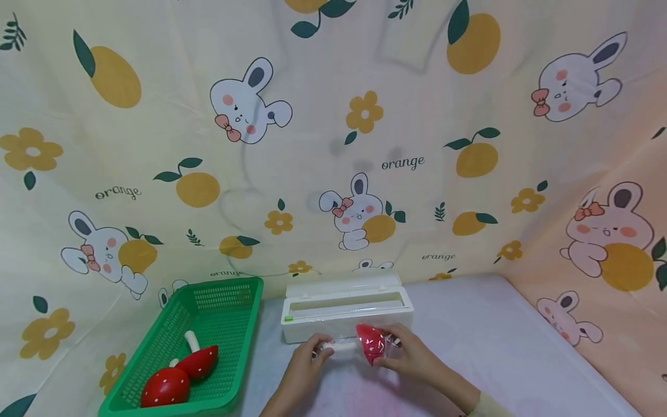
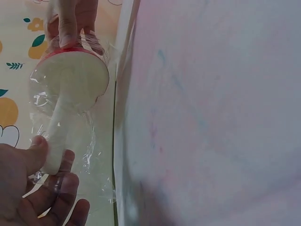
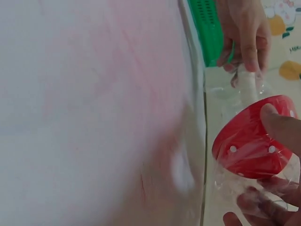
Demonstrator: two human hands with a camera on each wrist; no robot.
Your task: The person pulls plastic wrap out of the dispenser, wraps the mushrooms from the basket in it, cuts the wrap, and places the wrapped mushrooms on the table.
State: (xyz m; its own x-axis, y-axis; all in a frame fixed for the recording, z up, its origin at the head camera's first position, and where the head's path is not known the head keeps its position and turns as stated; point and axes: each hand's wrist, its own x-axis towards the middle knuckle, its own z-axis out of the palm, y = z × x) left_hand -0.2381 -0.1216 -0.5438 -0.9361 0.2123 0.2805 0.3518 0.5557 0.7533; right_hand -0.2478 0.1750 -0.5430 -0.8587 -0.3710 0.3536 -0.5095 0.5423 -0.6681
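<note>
A toy mushroom (image 1: 371, 343) with a red, white-dotted cap and white stem lies sideways between both hands, wrapped in clear plastic film (image 2: 89, 141). My left hand (image 1: 306, 364) pinches the stem end through the film, thumb on one side and fingers on the other. On the cap side, my right hand (image 1: 411, 354) grips the red cap (image 3: 256, 141) and the film around it. In the left wrist view the cap's pale underside (image 2: 80, 77) faces the camera. Just behind the hands stands a white film dispenser box (image 1: 346, 332) with its lid (image 1: 344, 285) raised.
At the left is a green plastic basket (image 1: 249, 341), holding two red toy mushrooms (image 1: 165, 387) with white dots and pale stems. A pale cloth (image 1: 469, 324) covers the table. Behind it hangs a curtain (image 1: 312, 145) printed with rabbits and oranges.
</note>
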